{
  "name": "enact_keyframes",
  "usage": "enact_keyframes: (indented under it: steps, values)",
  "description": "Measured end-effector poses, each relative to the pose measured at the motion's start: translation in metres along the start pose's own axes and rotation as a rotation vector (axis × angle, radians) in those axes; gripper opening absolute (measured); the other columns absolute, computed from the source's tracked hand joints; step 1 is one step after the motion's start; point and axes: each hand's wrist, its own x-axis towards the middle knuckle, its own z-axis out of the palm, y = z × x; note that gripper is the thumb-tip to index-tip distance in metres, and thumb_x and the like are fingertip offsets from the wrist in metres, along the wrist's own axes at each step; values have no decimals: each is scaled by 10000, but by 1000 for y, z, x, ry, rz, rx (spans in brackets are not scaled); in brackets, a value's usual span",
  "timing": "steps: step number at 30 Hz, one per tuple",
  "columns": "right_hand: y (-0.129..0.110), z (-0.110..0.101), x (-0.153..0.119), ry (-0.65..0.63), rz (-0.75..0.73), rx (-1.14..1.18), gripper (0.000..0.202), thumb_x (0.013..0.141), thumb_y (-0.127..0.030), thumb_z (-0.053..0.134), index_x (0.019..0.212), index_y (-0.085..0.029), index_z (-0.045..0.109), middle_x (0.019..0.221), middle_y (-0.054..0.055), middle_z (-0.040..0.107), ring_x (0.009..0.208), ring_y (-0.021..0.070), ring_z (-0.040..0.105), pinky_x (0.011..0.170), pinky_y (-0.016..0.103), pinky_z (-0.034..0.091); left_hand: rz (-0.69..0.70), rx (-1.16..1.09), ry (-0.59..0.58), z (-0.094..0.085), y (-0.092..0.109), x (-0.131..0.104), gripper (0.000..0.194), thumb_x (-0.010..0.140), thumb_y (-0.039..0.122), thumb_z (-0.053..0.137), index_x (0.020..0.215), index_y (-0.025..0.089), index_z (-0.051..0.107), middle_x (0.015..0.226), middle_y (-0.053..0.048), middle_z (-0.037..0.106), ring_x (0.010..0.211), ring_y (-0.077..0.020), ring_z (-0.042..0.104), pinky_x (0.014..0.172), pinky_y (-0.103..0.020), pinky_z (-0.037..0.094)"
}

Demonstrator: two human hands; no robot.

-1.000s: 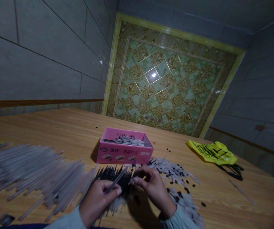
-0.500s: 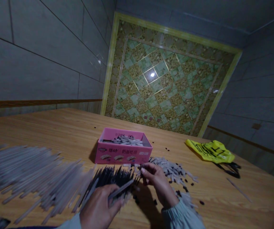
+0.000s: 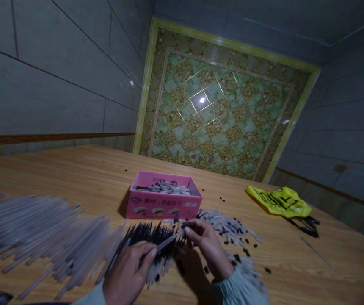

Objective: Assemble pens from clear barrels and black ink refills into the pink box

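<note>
My left hand is closed on a thin translucent tube that slants up to the right. At the tube's upper end, the thumb and fingers of my right hand are pinched together; any small part between them is too small to tell. Under and beyond my hands lies a bundle of dark-tipped thin rods. Just behind stands an open pink box, holding many short pale pieces with dark ends. Small pale pieces and black caps are heaped right of my right hand.
Many long translucent tubes cover the table's left side. A yellow bag with black straps lies at the right, near a single loose tube. A small dark object sits at the lower left edge. Walls rise behind the wooden table.
The tube in my left hand now reaches my right fingertips; before, its end was apart from them. My left hand has shifted slightly left and its fingers have closed more.
</note>
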Motion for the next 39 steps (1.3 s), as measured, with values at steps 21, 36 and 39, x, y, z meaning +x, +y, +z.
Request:
enact_keyframes:
  steps: [21, 36, 39]
  values:
    - [-10, 0, -8, -220, -443, -589, 141, 798, -270, 622, 773, -142, 675, 678, 20, 604, 674, 154, 551, 609, 233, 369, -74, -142, -58, -2, -11, 7, 346, 815, 354, 430, 666, 168, 680, 680, -36, 683, 717, -209, 607, 662, -275, 405]
    - [8, 13, -11, -78, -197, -307, 248, 774, -326, 616, 611, -141, 636, 508, -32, 503, 469, 96, 453, 446, 198, 343, 111, 131, 144, -4, -10, 3, 310, 865, 294, 391, 895, 245, 695, 814, -41, 687, 802, -184, 634, 710, -262, 465]
    - [0, 13, -2, 83, -127, -85, 213, 694, -335, 695, 701, -122, 683, 530, -16, 565, 433, 91, 469, 404, 197, 377, 65, 186, 295, -8, -21, 10, 345, 880, 335, 348, 1079, 221, 606, 1078, -69, 645, 1045, -196, 564, 896, -305, 425]
